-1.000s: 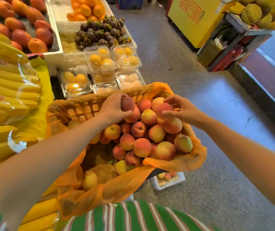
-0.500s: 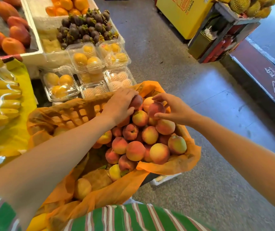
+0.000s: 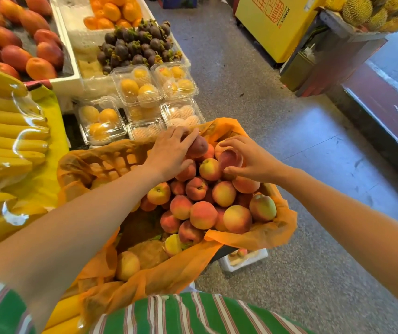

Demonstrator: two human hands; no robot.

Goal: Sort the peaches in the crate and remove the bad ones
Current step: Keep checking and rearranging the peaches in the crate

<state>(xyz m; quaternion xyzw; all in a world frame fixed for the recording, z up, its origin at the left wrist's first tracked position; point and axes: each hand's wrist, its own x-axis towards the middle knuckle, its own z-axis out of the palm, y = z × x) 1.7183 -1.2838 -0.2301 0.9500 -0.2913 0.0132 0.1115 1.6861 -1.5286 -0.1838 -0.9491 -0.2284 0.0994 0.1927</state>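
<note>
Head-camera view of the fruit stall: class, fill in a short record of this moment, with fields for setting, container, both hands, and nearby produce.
setting: fruit stall beside a speckled floor
container: crate lined with an orange plastic bag, peaches heaped at its far right end
left hand: gripping a dark red peach at the top of the heap
right hand: fingers closed around a pink peach
nearby produce: bananas, mangosteens, mangoes, clamshell packs of yellow fruit, durians
</note>
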